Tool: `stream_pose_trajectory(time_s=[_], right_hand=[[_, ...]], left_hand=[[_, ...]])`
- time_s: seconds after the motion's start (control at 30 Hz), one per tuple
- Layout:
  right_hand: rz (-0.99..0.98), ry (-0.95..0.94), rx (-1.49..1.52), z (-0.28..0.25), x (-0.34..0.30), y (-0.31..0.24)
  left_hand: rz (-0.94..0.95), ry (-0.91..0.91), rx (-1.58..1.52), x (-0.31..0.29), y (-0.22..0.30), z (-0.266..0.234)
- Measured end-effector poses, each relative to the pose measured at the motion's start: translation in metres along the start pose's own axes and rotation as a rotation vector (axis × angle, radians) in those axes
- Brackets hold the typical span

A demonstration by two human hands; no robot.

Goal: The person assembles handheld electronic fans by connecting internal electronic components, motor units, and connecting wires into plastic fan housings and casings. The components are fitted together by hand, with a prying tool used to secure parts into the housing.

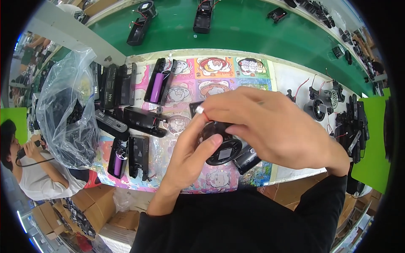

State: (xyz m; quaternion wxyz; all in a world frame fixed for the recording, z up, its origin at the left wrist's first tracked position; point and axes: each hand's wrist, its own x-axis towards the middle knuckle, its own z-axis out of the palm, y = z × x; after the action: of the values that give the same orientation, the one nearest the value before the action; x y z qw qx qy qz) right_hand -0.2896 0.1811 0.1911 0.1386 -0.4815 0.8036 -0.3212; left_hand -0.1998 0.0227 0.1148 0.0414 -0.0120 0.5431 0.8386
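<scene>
A round black fan head with a pale square on its face is held over the patterned mat. My left hand is closed round its left side, thumb on the rim. From the right, my right hand arches over the top, its thumb against the black part and its fingertips partly hidden. A white connector on a short red wire sticks out by the fingertips of both hands. Beneath the hands lies a black casing, partly covered.
To the left lie several black fan casings, some with a purple battery. A clear plastic bag stands beyond them. Fan units with red wires lie on the right. More parts rest on the green conveyor. A person sits at far left.
</scene>
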Motion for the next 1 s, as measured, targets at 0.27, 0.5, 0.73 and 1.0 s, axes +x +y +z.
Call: stream_pose_trajectory(time_s=[0.27,0.5,0.73,1.0], right_hand=[[0.013,0.322,0.209,0.025,-0.002,0.010],[0.228,0.361,0.597,0.028,-0.024,-0.013],[0.138,0.665,1.109,0.050,-0.048,-0.037],[0.136,0.921,0.858,0.058,-0.037,-0.032]], left_hand=[[0.196,0.056,0.225,-0.001,-0.003,-0.008],[0.359,0.157,0.155,-0.003,0.006,0.020],[0.506,-0.006,0.446,-0.006,0.028,0.042],[0.197,0.154,0.225,-0.015,0.024,0.058]])
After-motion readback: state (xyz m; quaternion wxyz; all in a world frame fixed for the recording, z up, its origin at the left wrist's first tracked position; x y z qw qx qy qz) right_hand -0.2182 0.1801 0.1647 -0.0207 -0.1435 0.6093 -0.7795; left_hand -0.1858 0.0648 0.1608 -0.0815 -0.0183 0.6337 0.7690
